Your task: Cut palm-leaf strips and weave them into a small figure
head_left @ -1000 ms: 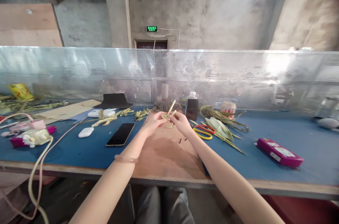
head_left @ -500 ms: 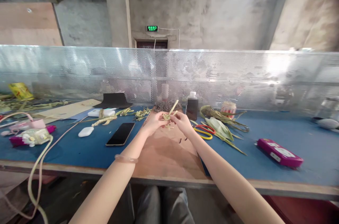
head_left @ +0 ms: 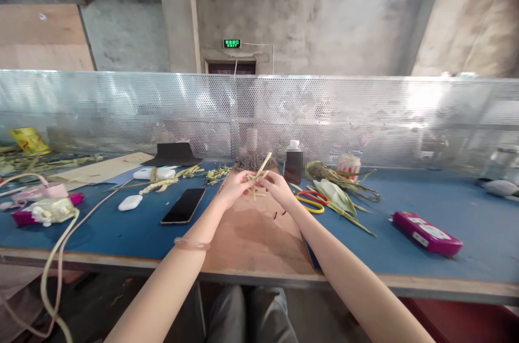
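Observation:
Above a brown board (head_left: 247, 246), my left hand (head_left: 236, 187) and my right hand (head_left: 278, 188) meet with bent fingers around pale green plant-leaf strips (head_left: 264, 162). One strip sticks up and to the right from between the fingertips, and shorter ends hang below. Both hands are closed on the strips; how these cross is partly hidden by the fingers. Behind the hands, a heap of grey-brown cord-like material (head_left: 256, 161) lies at the board's far end. To the right of my right hand are scissors with red and yellow handles (head_left: 312, 203).
A black phone (head_left: 184, 206) and a white case (head_left: 130, 202) lie left on the blue table. Dried leaves (head_left: 334, 195), a dark bottle (head_left: 293, 163) and a magenta box (head_left: 426, 232) are at right. A perforated metal screen (head_left: 352, 116) borders the back.
My fingers have shifted slightly around the strips, and the lower strip ends now hang at a different angle. Both hands stay in nearly the same place.

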The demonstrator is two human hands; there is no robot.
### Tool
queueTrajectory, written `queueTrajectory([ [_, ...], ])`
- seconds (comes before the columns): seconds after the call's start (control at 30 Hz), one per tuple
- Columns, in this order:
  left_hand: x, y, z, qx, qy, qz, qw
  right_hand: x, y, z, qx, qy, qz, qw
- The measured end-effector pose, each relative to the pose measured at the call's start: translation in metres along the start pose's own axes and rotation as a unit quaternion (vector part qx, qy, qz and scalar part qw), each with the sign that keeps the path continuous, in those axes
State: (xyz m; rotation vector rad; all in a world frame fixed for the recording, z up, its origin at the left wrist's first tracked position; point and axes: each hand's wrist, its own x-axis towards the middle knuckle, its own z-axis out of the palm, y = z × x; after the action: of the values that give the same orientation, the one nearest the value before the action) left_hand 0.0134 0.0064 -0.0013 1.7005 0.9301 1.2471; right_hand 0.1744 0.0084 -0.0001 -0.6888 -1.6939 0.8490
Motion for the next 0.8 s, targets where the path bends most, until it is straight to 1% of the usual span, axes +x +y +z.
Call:
queueTrajectory([
  [0.1,0.0,-0.001,-0.001,-0.009,0.009,0.001,1.0,-0.001,-0.001,0.0,-0.063,0.011,-0.013,0.998],
  [0.23,0.002,-0.004,-0.004,-0.041,0.043,0.002,0.998,-0.003,0.002,0.001,-0.201,0.053,-0.033,0.977],
  [0.3,0.004,-0.006,-0.005,-0.049,0.063,0.003,0.997,-0.003,0.006,0.002,-0.232,0.063,-0.04,0.97],
  [0.4,0.007,-0.008,-0.006,-0.06,0.079,0.014,0.995,-0.003,0.011,0.002,-0.243,0.057,-0.061,0.966],
  [0.5,0.008,-0.007,-0.006,-0.084,0.087,0.019,0.992,-0.004,0.01,0.001,-0.234,0.04,-0.074,0.969],
  [0.6,0.008,-0.006,-0.006,-0.099,0.112,0.008,0.989,-0.007,0.004,0.001,-0.194,0.018,-0.058,0.979],
  [0.7,0.008,-0.004,-0.007,-0.102,0.124,0.002,0.987,-0.008,-0.001,0.001,-0.107,0.029,-0.033,0.993],
  [0.8,0.007,-0.003,-0.006,-0.111,0.125,0.003,0.986,-0.006,-0.002,0.0,-0.004,0.038,-0.023,0.999],
])
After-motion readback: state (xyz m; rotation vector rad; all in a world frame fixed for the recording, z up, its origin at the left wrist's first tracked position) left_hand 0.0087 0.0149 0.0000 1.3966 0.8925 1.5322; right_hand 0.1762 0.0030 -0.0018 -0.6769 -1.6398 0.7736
